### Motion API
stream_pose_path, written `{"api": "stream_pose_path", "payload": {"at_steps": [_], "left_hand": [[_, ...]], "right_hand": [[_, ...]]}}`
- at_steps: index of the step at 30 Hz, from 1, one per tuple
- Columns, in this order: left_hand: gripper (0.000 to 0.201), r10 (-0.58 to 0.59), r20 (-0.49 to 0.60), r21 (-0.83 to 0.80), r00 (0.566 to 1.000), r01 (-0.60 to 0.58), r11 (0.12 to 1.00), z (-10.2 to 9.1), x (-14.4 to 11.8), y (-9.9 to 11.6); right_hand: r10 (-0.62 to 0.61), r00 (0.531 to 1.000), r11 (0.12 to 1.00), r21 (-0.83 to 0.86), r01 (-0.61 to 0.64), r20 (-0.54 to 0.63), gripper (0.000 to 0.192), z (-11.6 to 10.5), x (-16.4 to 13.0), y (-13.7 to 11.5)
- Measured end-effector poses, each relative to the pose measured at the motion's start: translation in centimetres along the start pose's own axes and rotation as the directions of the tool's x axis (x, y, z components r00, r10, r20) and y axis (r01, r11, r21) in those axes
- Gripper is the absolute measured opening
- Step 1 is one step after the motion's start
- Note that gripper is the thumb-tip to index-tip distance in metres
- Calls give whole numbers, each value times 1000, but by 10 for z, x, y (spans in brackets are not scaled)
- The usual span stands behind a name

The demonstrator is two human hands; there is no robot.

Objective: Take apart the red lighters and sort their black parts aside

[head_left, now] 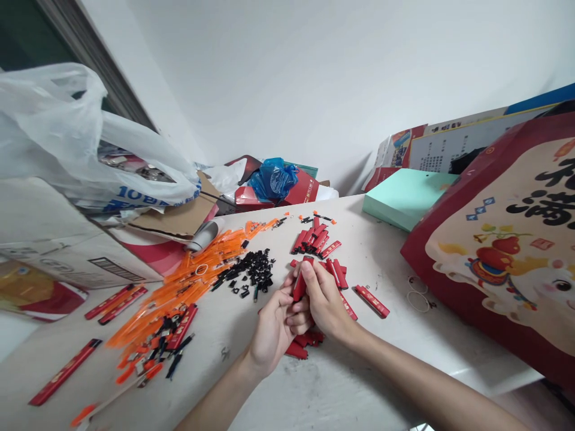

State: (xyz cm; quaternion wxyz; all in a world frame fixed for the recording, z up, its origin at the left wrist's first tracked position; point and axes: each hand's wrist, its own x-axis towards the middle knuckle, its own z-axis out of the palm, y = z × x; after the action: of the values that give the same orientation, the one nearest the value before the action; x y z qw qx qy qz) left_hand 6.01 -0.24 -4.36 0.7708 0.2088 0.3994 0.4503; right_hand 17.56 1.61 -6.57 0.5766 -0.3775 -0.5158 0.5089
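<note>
My left hand (271, 326) and my right hand (324, 299) meet over the table's middle, both gripping one short red plastic sleeve (300, 286) held upright between the fingers. Under the hands lies a small heap of red sleeves (305, 344). A further pile of red sleeves (314, 238) sits beyond, with loose ones (372, 300) to the right. Small black caps (251, 274) lie in a cluster left of the hands. Orange plastic tubes (179, 287) spread in a long drift further left.
A white table (359, 383) carries everything. Long red sticks (65, 371) lie at the left. A large red printed box (503, 251) and a mint-green box (406, 194) stand on the right. Cardboard boxes (58, 239) and a white plastic bag (67, 131) crowd the left; rubber bands (418, 301) lie nearby.
</note>
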Motion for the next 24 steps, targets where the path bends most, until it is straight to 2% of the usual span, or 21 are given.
{"api": "stream_pose_path", "payload": {"at_steps": [4,13,20,24], "left_hand": [[30,-8,-28,3,1000,8,1000,0,0,1],[31,-30,31,27,999,29,999,1,0,1],[26,-59,85,52,995,55,997,1,1,2],[34,-96,96,86,991,88,992,-1,3,2]], "right_hand": [[21,1000,1000,14,-21,-14,45,-1,1,1],[56,998,997,51,-57,27,46,0,0,-1],[-19,998,1000,-12,20,63,43,0,0,-1],[-66,994,995,-67,72,89,41,0,0,1]]}}
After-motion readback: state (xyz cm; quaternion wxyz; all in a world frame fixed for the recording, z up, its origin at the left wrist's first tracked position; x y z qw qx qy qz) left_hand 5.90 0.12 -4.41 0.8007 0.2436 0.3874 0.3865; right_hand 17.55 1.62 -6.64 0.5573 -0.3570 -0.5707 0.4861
